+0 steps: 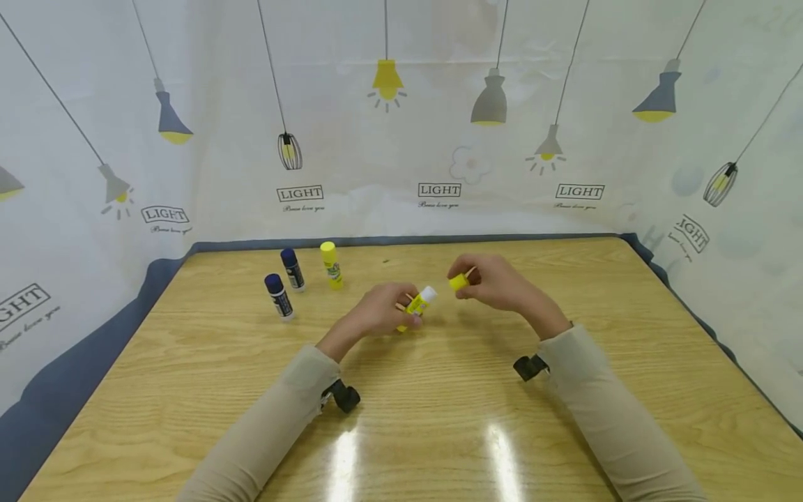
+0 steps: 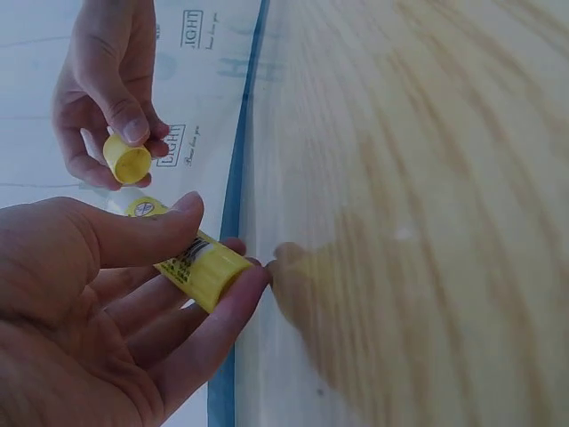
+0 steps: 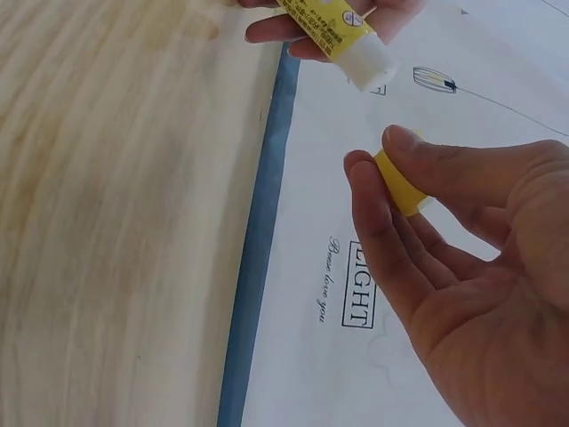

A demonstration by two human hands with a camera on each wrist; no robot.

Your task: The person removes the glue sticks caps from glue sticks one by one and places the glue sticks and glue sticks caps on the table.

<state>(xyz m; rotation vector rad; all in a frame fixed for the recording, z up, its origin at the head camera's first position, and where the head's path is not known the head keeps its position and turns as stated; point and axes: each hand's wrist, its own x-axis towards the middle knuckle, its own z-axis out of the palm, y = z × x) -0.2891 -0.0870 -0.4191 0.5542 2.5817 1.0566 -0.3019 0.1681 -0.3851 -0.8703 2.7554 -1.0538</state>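
Note:
My left hand (image 1: 383, 309) grips a yellow glue stick (image 1: 419, 302) above the middle of the table, its white uncapped end tilted up to the right. In the left wrist view the thumb lies across the glue stick (image 2: 203, 265) and fingers support it from below. A little to the right, my right hand (image 1: 495, 282) pinches the yellow cap (image 1: 459, 282) between thumb and fingers. The cap (image 3: 402, 182) is apart from the glue stick, and its hollow opening shows in the left wrist view.
Left of the hands, a capped yellow glue stick (image 1: 332, 265) and two dark-blue-capped glue sticks, one farther back (image 1: 293, 270) and one nearer (image 1: 279, 297), stand upright on the wooden table (image 1: 426, 418). A white curtain printed with lamps (image 1: 376, 153) hangs behind the table.

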